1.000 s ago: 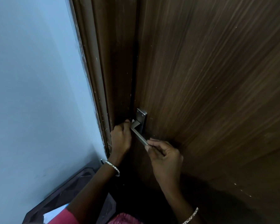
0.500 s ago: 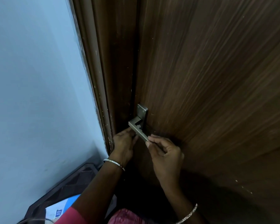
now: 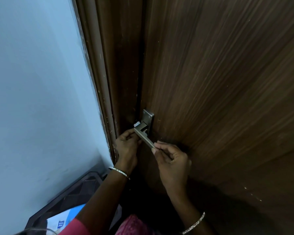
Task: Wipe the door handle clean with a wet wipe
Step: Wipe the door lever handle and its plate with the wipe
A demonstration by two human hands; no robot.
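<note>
**Both hands at the lever of a brown door**

A dark brown wooden door (image 3: 219, 82) fills the right side of the head view, its frame (image 3: 109, 73) running beside a pale blue wall (image 3: 37, 82) on the left. Low at the left lies a dark tray-like object (image 3: 64, 197) with a white and blue packet (image 3: 64, 219) on it.

The metal door handle (image 3: 143, 137) sits at the door's left edge on a rectangular backplate (image 3: 148, 117), its lever slanting down to the right. The left hand (image 3: 126, 146) is curled against the lever's inner end, fingers clenched near the handle's base, where a small bit of white wet wipe (image 3: 137, 123) shows just above the lever. The right hand (image 3: 172, 160) pinches the lever's free end between thumb and fingers (image 3: 161, 144). A thin bangle circles each wrist: left (image 3: 119, 172) and right (image 3: 194, 223).
</note>
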